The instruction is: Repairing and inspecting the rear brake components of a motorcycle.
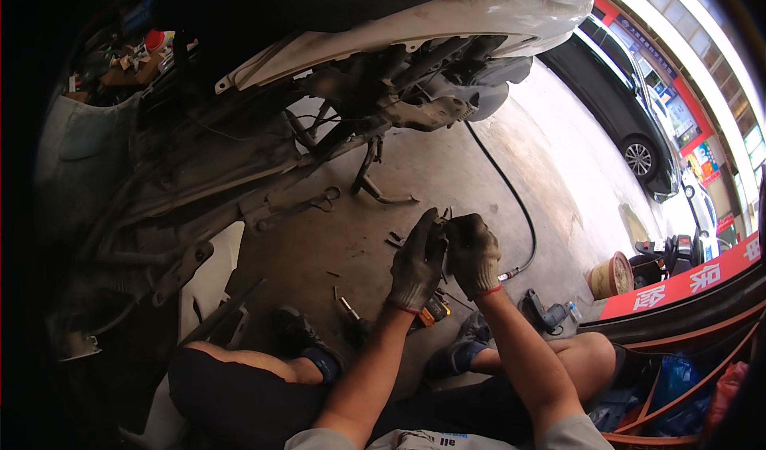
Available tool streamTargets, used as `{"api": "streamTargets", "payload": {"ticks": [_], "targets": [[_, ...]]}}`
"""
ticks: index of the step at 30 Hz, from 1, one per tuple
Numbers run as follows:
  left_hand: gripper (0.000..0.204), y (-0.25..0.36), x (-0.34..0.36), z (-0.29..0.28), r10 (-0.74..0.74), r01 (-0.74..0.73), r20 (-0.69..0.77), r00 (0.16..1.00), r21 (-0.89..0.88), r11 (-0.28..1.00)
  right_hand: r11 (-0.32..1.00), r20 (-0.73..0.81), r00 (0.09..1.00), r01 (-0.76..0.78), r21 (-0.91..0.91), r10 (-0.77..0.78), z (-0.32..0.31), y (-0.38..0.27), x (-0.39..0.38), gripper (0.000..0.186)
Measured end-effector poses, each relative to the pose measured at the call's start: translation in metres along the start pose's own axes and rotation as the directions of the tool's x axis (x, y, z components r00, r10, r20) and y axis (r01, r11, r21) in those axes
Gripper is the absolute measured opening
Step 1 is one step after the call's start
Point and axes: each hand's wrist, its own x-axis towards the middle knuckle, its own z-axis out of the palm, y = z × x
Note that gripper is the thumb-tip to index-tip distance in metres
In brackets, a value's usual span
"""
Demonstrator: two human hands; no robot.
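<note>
Both of my hands wear grey work gloves with red-edged cuffs and meet in front of me above the concrete floor. My left hand is closed, with its fingers pointing up. Right beside it, my right hand is curled with its knuckles up. A thin dark piece sticks up between the fingertips; the gloves hide most of it, and its kind cannot be made out. Beyond my hands stands a partly stripped scooter with a bare dark frame and a white body panel.
A black hose hangs to the floor at the right. A dark power tool, a yellow-and-black tool and a silver-ended tool lie near my feet. A brown bucket stands right; a black car is parked beyond.
</note>
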Motion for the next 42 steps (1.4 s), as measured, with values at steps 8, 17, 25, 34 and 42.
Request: {"api": "streamTargets", "payload": {"ticks": [8,17,25,34,42], "targets": [[0.048,-0.007,0.002,0.003,0.049,-0.047,-0.024,0.999,0.063,0.997,1.000,0.038,0.999,0.008,-0.016,-0.008,-0.003,0.009,0.005,0.023],[0.049,-0.026,0.003,0.000,-0.056,0.055,-0.025,0.998,-0.021,0.998,0.974,0.037,0.999,-0.045,0.224,0.037,0.022,0.044,0.016,0.022],[0.054,-0.007,0.006,-0.005,-0.072,0.060,-0.075,0.995,-0.152,0.987,0.955,0.442,0.852,-0.292,-0.040,0.280,0.101,0.110,-0.033,0.026],[0.052,-0.017,0.018,-0.013,-0.094,0.066,-0.124,0.988,-0.212,0.975,0.986,0.701,0.713,0.127,-0.104,-0.018,0.255,0.050,-0.086,0.027],[0.054,-0.034,0.028,-0.021,-0.177,0.146,-0.138,0.975,-0.209,0.967,0.723,0.929,0.314,0.686,-0.080,-0.196,0.317,0.031,-0.092,0.021]]}}
